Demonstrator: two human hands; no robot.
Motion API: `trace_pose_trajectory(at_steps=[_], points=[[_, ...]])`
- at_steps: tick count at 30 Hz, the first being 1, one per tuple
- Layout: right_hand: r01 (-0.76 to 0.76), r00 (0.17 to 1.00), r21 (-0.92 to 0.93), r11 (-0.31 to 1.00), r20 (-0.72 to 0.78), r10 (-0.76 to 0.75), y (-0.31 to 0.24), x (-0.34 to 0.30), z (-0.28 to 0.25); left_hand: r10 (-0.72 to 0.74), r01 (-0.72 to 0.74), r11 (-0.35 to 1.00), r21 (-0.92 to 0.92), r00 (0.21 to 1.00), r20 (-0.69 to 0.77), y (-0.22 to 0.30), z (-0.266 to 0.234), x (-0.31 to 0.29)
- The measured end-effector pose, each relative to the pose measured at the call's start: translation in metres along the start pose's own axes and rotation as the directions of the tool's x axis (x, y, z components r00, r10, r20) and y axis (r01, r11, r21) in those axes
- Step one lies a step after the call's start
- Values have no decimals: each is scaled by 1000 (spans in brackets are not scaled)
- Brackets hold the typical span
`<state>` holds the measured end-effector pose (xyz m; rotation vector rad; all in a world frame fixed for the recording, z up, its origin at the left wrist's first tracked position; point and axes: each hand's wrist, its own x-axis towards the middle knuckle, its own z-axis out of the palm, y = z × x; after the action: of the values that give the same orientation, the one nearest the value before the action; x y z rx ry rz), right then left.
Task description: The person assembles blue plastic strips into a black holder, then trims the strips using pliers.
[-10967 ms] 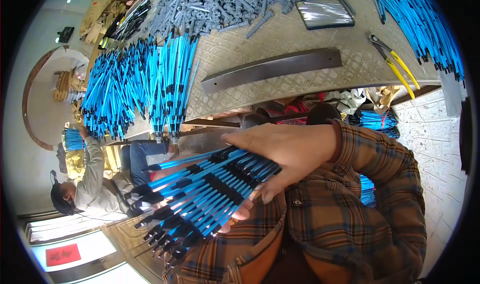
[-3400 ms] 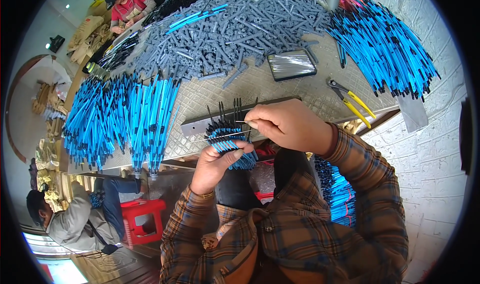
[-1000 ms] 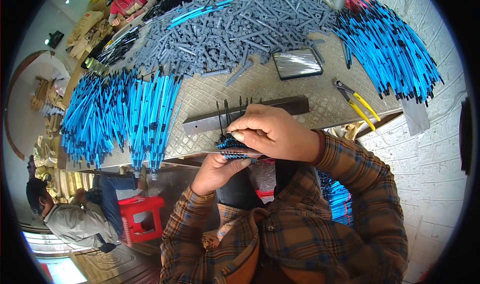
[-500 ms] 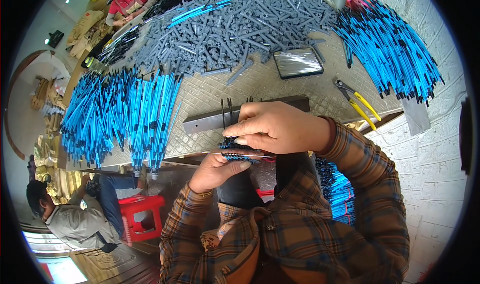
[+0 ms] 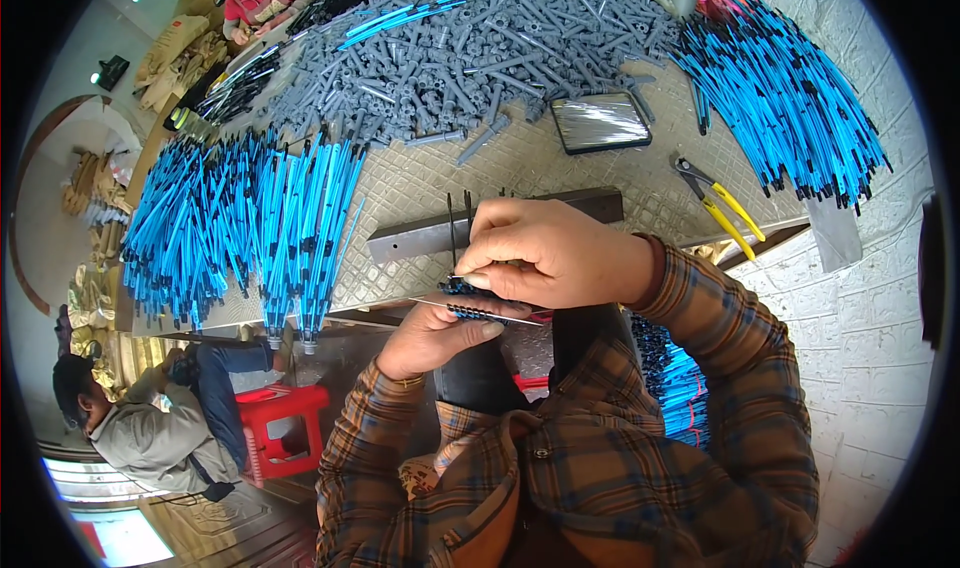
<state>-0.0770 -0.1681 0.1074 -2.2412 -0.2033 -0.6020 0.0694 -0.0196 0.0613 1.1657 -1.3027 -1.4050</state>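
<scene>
My left hand (image 5: 432,340) is closed around a bundle of thin blue sticks with black ends (image 5: 470,314), held below the table's front edge. Across the bundle lies a thin, pale metal wire (image 5: 513,319), slanting down to the right. Just above, the thumb and fingers of my right hand (image 5: 560,255) pinch together at the bundle's black ends; what sits between the fingertips is too small to make out. Several slim black rods (image 5: 453,230) stick up beside those fingers. Behind my right hand, a dark metal bar (image 5: 397,245) lies along the table's front.
Grey plastic parts (image 5: 440,68) are heaped at the back. Blue stick bundles lie left (image 5: 210,233) and right (image 5: 790,103). A tray of metal pins (image 5: 600,123) and yellow-handled pliers (image 5: 722,208) rest on the table (image 5: 390,193). Two people sit left, near a red stool (image 5: 283,430).
The wire now slants more steeply down to the right. My right fingertips have shifted slightly to the right and down, still close together. The seated person at lower left has moved an arm.
</scene>
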Motion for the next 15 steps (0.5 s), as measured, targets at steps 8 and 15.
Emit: trace_pose_trajectory(at_steps=[8,15], points=[[-113,993,-29,993,40,114,-4,4,0,-39,35,996,-87,998,-40,1,2,-5],[-32,995,46,998,94,28,6,6,-7,98,-90,960,-266,995,19,-12,-7,-5]])
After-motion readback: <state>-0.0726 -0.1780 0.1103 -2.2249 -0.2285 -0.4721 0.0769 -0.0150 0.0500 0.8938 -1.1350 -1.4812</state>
